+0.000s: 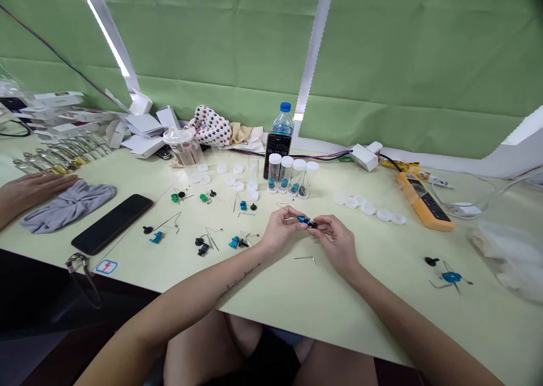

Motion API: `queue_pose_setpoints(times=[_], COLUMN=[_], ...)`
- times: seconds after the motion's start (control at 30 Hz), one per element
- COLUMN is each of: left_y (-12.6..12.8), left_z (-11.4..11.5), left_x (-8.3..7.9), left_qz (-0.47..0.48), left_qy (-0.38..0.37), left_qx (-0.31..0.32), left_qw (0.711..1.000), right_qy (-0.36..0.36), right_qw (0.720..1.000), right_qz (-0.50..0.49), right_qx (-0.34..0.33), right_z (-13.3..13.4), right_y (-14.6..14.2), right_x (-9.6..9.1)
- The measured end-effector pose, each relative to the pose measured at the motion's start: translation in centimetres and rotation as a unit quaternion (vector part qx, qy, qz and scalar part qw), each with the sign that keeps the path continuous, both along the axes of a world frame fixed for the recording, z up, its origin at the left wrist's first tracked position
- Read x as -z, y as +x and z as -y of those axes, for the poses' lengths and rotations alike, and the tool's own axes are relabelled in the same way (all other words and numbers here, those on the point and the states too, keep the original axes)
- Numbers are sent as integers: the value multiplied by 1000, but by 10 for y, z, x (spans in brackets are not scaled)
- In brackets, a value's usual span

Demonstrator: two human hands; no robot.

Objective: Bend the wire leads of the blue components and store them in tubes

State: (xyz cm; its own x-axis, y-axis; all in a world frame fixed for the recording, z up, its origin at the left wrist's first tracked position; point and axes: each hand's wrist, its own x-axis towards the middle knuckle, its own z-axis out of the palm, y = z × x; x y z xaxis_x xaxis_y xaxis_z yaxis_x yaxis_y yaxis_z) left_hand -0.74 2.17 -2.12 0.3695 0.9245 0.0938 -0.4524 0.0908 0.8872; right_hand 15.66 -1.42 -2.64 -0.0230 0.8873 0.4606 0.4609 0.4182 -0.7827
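My left hand pinches a small blue metal part above the table. From the other side, my right hand grips a black knob-headed piece against that part; the exact contact is hidden by the fingertips. Below the hands lies a thin L-shaped hex key. Beyond them stand several clear tubes with white caps, with blue and black parts inside. Left of my hands, a blue part rests beside a black knob and thin metal pins. Another blue part lies at the right with bent keys around it.
A phone showing a timer leans before a water bottle. White caps and a yellow power strip lie at right. A dark phone, a grey cloth and another person's hand are at left.
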Motion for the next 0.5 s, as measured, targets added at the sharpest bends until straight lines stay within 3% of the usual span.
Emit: queue_pose_setpoints(times=[0.23,0.5], left_y=[-1,0], left_z=[1,2], left_x=[-2,0], left_qz=[5,33], left_qy=[-11,-30], left_qx=[15,9], left_qw=[1000,999], right_qy=[-60,-58], right_qw=[997,997], right_qz=[-55,-50], right_qx=[0,-6], right_z=[0,0], right_y=[0,0], right_x=[0,-1])
